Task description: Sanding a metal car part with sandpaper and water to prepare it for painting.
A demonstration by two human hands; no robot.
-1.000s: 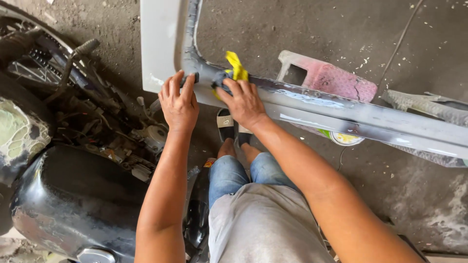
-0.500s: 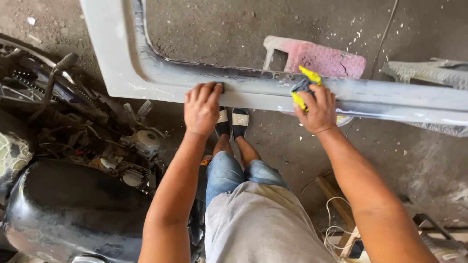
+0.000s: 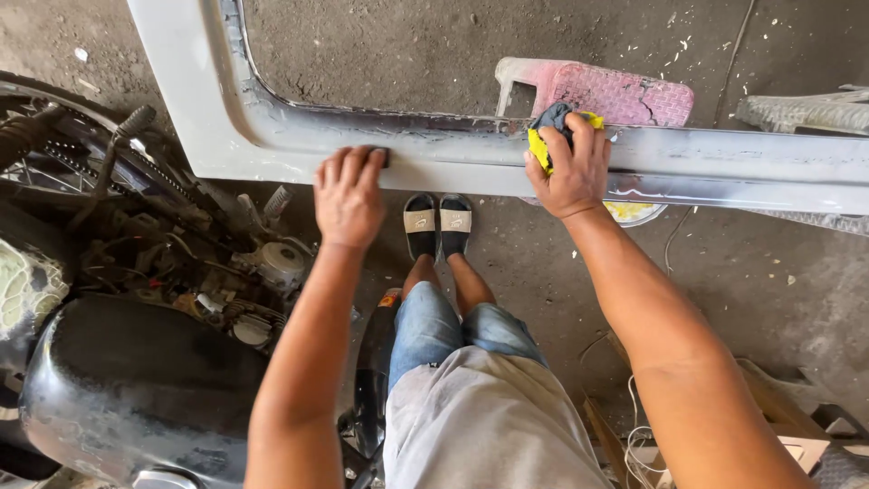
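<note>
A: Panel, item one: large white-grey body panel with a wide cut-out opening, curved at its inner corner. It runs from the upper left of the frame down to a long horizontal rail across the middle to the right edge. Surface is dull, streaked with grey and darker smears along the inner lip; a bare metallic sheen shows on the rail at right.

B: Hands on it?

A: Left hand, centre-left: palm down on the rail's lower edge, fingers close together and curled over the top, a small dark piece just visible under the fingertips. Right hand, centre-right: pressed flat on the rail, fingers together over a yellow cloth bunched with a grey-blue fold.

B: Item two?

A: Pink perforated plastic piece, cracked, lying on the concrete floor behind the rail, upper right of centre.

B: Lower frame?

A: Black sandals with pale straps, side by side just below the rail, centre. Blue jeans and a grey shirt beneath. Motorcycle at lower left: black fuel tank, exposed engine parts, handlebar grip near the panel's left upright. Loose white wires and cardboard at lower right.
</note>
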